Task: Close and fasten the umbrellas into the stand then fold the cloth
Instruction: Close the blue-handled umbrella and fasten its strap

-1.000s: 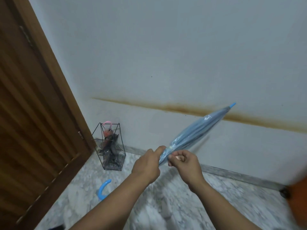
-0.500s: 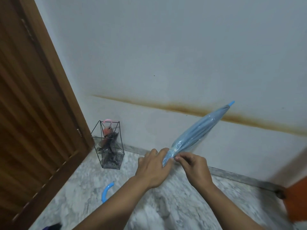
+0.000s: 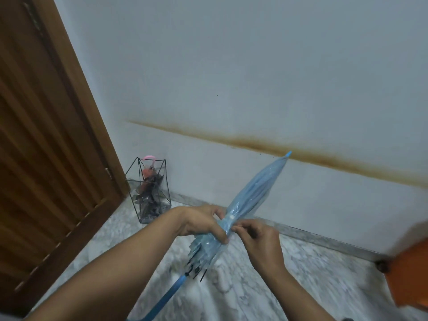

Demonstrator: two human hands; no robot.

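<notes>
A closed umbrella of pale blue, glossy see-through plastic (image 3: 252, 191) is held slantwise in the air above the grey-white marble floor (image 3: 312, 269), its small blue tip up and away from the fingers, its blue shaft running down toward the person. The canopy is gathered into narrow folds, and black rib ends stick out just below the fingers. The left hand (image 3: 203, 224) wraps around the bunched canopy at mid-length, fingers curled tight over it. The right hand (image 3: 259, 242) pinches the plastic just beside the left thumb with its fingertips. Well beyond the fingers, a black wire-frame stand (image 3: 150, 188) against the wall holds a pink-handled folded umbrella (image 3: 149, 172).
</notes>
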